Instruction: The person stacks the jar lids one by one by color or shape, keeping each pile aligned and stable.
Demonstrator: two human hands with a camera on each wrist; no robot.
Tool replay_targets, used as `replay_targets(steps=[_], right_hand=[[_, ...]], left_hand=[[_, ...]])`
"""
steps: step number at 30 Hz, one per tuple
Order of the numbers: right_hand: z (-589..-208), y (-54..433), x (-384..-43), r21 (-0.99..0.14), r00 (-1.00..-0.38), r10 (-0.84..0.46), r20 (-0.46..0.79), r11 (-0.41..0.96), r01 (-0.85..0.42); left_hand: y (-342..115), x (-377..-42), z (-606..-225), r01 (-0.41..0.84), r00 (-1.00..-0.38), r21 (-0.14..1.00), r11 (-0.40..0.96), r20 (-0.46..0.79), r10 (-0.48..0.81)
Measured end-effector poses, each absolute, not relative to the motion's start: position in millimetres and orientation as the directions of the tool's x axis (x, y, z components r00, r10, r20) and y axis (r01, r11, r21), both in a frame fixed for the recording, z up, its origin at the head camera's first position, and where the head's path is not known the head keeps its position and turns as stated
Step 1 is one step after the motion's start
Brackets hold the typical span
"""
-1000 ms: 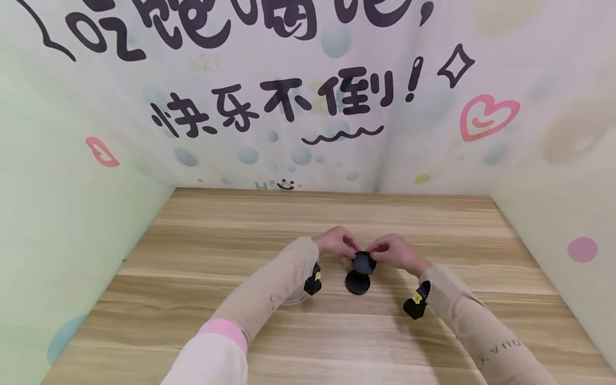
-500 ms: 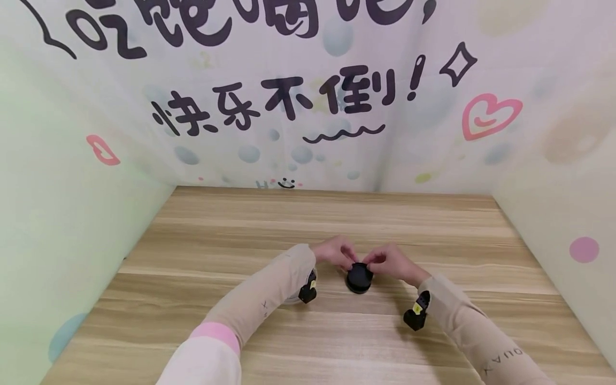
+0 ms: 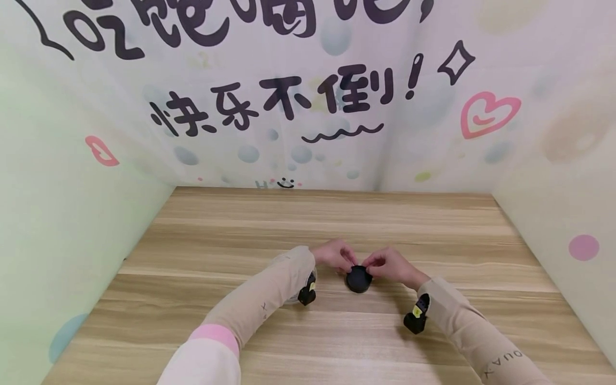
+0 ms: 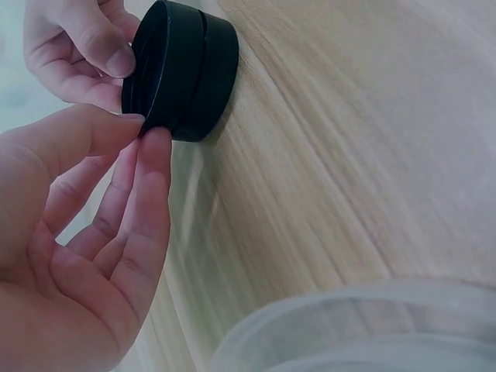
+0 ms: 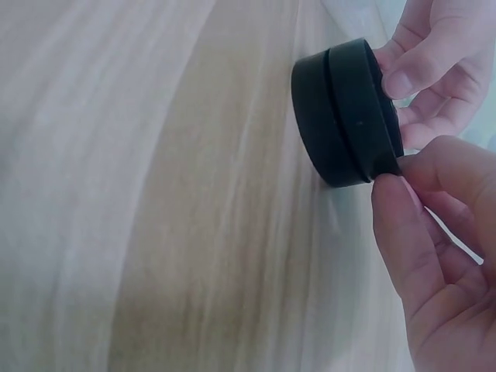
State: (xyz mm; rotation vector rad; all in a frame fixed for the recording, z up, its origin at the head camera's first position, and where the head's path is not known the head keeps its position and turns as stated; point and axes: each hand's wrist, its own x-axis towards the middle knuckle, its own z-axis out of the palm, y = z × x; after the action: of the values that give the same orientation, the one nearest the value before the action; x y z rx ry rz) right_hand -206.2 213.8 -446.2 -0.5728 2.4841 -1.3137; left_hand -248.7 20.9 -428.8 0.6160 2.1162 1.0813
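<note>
Two black round lids are stacked on the table in the head view, where the upper lid (image 3: 359, 278) nearly covers the other. From the side, a thin seam shows between the upper lid (image 4: 174, 66) and the lower lid (image 4: 219, 74). My left hand (image 3: 334, 255) pinches the upper lid's rim between thumb and fingertips. Across from it, my right hand (image 3: 392, 264) pinches the same rim on the right. In the right wrist view, the upper lid (image 5: 361, 108) lies flush along the lower lid (image 5: 316, 116), which rests on the wood.
A clear round container (image 4: 349, 325) stands on the table left of the lids, mostly hidden by the left sleeve (image 3: 262, 291) in the head view. The wood-grain table (image 3: 231, 214) is bordered by a printed cloth backdrop (image 3: 231, 166) behind and pale walls at both sides.
Both hands have lowered the upper black lid toward me, from tilted above the lower one to lying stacked on it. Both hands still pinch its rim.
</note>
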Motion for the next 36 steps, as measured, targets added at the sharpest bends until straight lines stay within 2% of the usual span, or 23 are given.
replay_targets(steps=[30, 36], right_hand=[[-447.7, 215.3, -206.2, -0.835, -0.878, -0.475, -0.054, 0.504, -0.221], [-453.6, 220.0, -208.8, -0.848, -0.852, -0.522, 0.038, 0.435, -0.304]], left_hand=[[20.6, -247.3, -426.9, 0.103, -0.676, 0.822, 0.56, -0.354, 0.646], [21.0, -246.3, -425.9, 0.095, -0.676, 0.824, 0.559, -0.358, 0.643]])
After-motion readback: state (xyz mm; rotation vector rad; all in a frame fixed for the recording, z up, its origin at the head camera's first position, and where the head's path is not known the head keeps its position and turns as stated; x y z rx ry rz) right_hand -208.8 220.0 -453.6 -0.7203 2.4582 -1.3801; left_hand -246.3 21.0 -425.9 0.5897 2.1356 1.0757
